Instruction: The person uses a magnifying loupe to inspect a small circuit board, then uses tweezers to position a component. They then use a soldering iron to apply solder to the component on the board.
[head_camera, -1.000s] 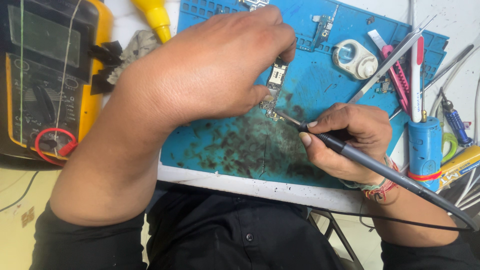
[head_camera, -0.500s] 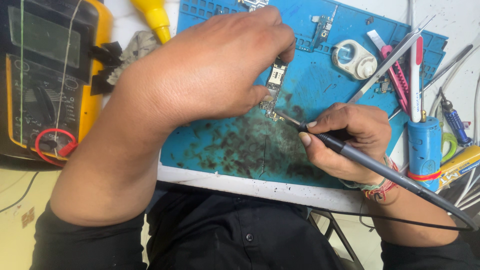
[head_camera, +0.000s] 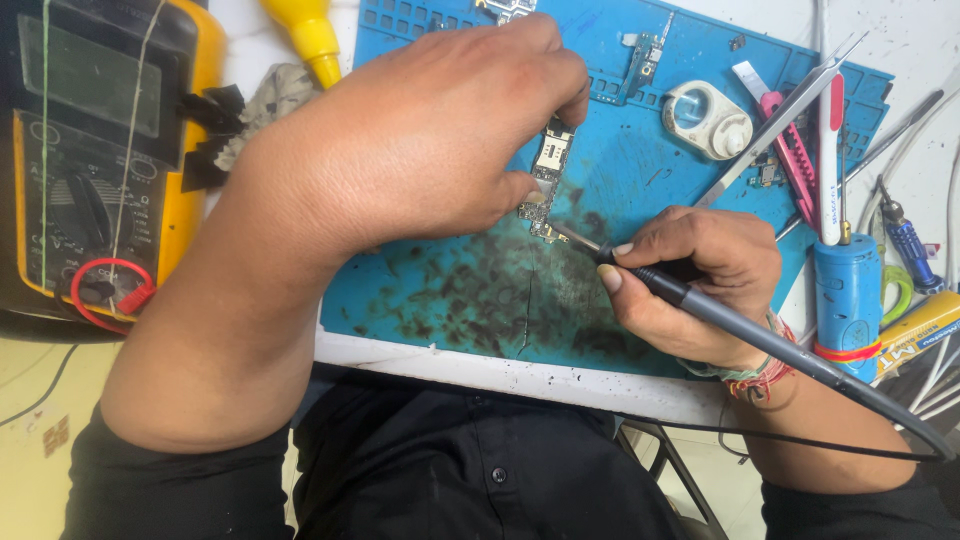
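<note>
Left hand (head_camera: 420, 150) pinches the small circuit board (head_camera: 545, 180) flat on the blue mat (head_camera: 450, 290); right hand (head_camera: 690, 280) grips the soldering iron (head_camera: 720, 315); best a light, brief tip touch.

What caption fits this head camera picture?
Left hand pins a small circuit board on a blue mat; right hand touches it with a soldering iron.

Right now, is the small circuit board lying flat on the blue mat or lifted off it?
Cannot tell: the left hand hides the small circuit board's upper end.
</note>
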